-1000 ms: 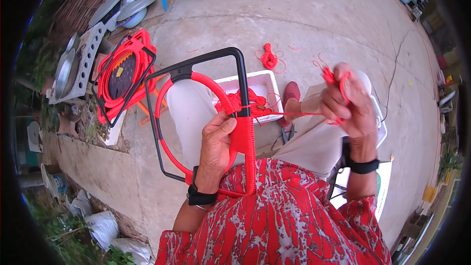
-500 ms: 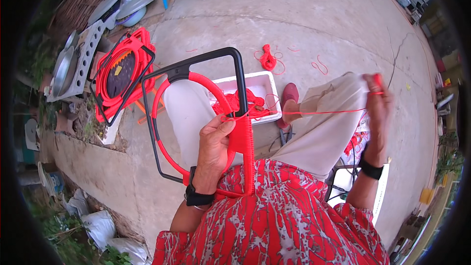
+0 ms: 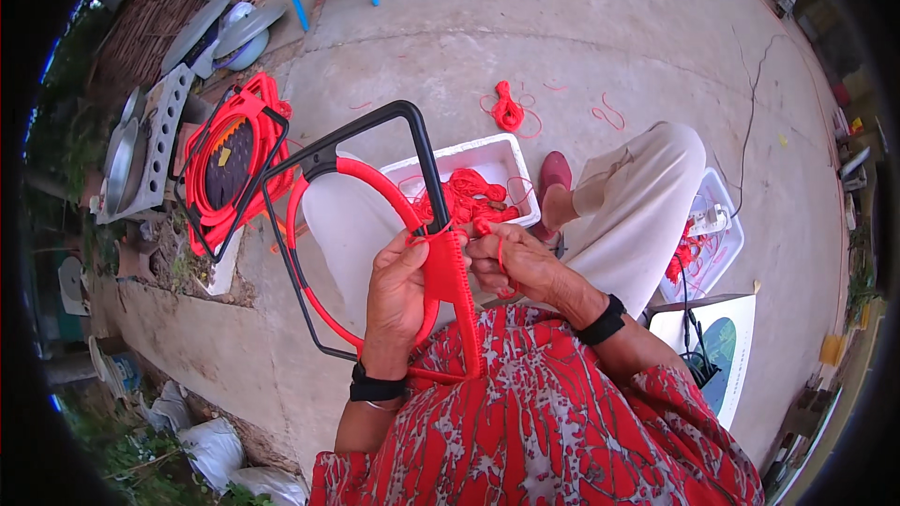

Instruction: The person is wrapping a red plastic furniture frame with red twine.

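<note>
A black metal frame with a red cord-wrapped hoop inside it (image 3: pixel 375 215) stands tilted across the person's lap, its angular black bar uppermost and the red hoop curving down to the left. A dense band of red cord weaving (image 3: pixel 450 272) runs down the right side of the hoop toward the red patterned shirt (image 3: pixel 544 422).

The left hand (image 3: pixel 398 295) is closed around the woven band and hoop edge, fingers curled over it, thumb beside the weaving. The right hand (image 3: pixel 520 262) sits just beside it, touching the same band, its fingers pinched shut on a thin strand of red cord (image 3: pixel 500 253) looped over them.

Beyond the frame, a white rectangular tray (image 3: pixel 511 164) holds a heap of loose red cord on the concrete ground (image 3: pixel 581 37). A finished red and black frame (image 3: pixel 230 164) leans further left, and a small red cord bundle (image 3: pixel 507 112) lies further out on the concrete.
</note>
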A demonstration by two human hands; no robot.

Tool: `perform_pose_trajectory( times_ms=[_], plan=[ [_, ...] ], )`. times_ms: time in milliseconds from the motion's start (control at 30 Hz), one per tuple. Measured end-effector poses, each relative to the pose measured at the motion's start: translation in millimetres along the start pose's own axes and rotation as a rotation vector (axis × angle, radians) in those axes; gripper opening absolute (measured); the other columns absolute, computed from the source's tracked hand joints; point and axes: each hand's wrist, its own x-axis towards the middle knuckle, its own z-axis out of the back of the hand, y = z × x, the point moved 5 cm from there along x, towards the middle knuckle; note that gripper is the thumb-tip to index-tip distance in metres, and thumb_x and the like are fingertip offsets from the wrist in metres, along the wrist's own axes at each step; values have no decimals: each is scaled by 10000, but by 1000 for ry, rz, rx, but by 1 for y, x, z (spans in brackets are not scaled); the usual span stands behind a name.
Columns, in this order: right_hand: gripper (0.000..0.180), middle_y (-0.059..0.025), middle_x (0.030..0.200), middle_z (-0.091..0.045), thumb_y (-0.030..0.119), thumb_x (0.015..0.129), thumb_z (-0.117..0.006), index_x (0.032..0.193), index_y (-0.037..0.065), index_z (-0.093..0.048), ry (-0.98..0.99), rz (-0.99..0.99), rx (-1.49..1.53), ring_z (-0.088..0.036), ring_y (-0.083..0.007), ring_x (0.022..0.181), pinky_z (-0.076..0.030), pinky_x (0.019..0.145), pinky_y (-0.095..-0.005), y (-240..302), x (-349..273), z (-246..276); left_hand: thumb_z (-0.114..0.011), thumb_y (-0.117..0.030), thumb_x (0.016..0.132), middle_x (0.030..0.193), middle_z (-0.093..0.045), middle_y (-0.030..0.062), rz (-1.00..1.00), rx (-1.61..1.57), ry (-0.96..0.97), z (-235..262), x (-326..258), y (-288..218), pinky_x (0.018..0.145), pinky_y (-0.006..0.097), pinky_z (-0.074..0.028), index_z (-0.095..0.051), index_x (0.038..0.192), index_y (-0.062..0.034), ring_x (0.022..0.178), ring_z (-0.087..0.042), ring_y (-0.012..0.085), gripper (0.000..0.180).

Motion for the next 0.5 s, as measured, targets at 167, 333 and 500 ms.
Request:
perform_pose_trajectory(
  times_ms=[167, 333, 500],
  plan=[
    [172, 59, 562, -385, 180, 938, -522, 823, 57, -555, -61, -18, -267, -329, -55, 427, -291, 411, -233, 18, -29, 9, -581, -107, 886, 1017, -645, 221, -16, -31, 11, -3, -1, -2, 802, 413, -557, -543, 1144, 35, 884, -665, 307, 297],
    [221, 52, 600, -422, 251, 900, -579, 761, 79, -568, -261, 559, -698, -374, -44, 493, -311, 453, -211, 98, -100, 36, -618, -135, 876, 1034, -648, 200, -45, -11, 21, -1, -5, -7, 823, 403, -560, -530, 1185, 62, 902, -667, 267, 377],
    [238, 44, 558, -375, 149, 866, -554, 654, 71, -477, -564, 739, -632, -313, -56, 445, -222, 401, -239, 176, -165, 49, -632, -137, 867, 1000, -657, 185, -57, -29, -31, -2, -7, -8, 783, 375, -566, -561, 1138, 26, 862, -672, 251, 324]
  ],
)
